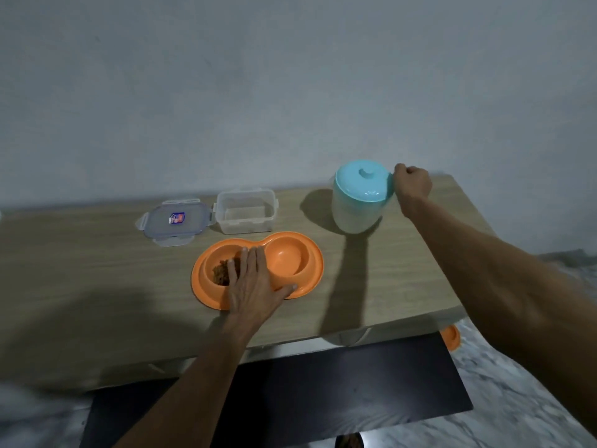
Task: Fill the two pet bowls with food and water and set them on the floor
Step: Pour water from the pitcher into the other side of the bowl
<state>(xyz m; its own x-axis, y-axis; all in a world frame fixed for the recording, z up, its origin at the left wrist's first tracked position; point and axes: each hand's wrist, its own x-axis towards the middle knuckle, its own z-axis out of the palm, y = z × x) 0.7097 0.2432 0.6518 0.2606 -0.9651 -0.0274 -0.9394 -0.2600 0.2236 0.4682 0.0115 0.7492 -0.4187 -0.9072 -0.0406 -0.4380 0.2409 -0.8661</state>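
An orange double pet bowl (310, 253) lies on the wooden table (80, 270). Its left well holds brown food (220, 273); its right well (289, 258) looks dry. My left hand (255, 286) rests flat on the bowl's middle, fingers spread, covering part of the left well. A pale jug with a turquoise lid (361, 185) stands at the back right. My right hand (412, 182) is closed at the jug's right side, where a handle would be; the handle itself is hidden by the hand.
An empty clear food container (245, 211) and its lid (176, 223) lie behind the bowl. A second orange bowl (451, 337) shows on the marble floor past the table's right corner. A dark panel (323, 389) sits below the table's front edge.
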